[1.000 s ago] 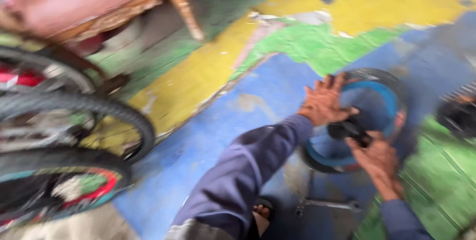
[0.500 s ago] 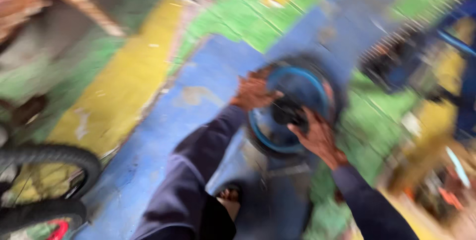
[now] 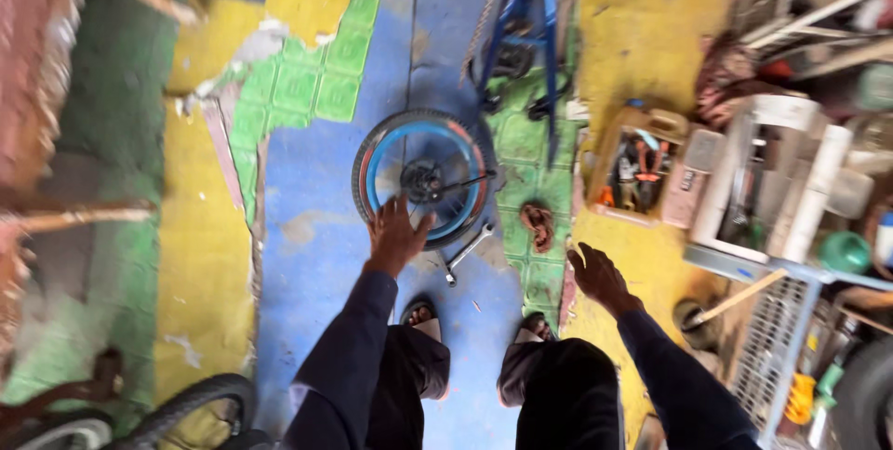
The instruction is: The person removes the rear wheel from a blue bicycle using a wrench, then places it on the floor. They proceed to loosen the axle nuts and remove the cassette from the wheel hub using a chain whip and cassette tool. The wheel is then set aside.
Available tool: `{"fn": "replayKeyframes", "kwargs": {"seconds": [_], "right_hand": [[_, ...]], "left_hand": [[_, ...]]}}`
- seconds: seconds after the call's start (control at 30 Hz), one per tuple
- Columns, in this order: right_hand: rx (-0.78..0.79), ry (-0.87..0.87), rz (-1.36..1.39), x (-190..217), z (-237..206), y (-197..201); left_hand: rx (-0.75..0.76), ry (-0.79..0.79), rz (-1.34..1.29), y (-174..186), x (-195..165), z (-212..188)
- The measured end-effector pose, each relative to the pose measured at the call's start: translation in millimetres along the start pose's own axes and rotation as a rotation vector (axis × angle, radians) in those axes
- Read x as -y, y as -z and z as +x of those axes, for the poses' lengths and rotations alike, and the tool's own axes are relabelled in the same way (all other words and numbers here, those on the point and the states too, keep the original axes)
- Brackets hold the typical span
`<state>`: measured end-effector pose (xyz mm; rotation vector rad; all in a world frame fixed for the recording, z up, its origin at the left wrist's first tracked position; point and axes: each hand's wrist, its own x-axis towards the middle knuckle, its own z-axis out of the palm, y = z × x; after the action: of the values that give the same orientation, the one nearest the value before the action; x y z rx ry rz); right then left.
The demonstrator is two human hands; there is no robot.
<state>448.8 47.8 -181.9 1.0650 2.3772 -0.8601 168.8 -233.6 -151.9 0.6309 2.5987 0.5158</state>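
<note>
Wheel (image 3: 423, 178) lies on the blue floor (image 3: 316, 255), left hand (image 3: 394, 234) spread over its near rim, right hand (image 3: 600, 278) loosely open, empty, nearby

Both arms wear long, dark navy sleeves, loose and creased, ending at the wrists. The left hand (image 3: 395, 236) and right hand (image 3: 600, 278) are bare — no gloves, rings or watch to be seen. Dark trousers cover the legs at six o'clock, and open sandals (image 3: 423, 318) — pale straps — are on the feet.
</note>
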Motion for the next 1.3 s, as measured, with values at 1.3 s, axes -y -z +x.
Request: {"fn": "replayKeyframes", "kwargs": {"seconds": [1.3], "right_hand": [[-0.479, -0.629, 0.552, 374, -258, 116]], "left_hand": [[0.616, -0.637, 0.415, 372, -96, 47]]}}
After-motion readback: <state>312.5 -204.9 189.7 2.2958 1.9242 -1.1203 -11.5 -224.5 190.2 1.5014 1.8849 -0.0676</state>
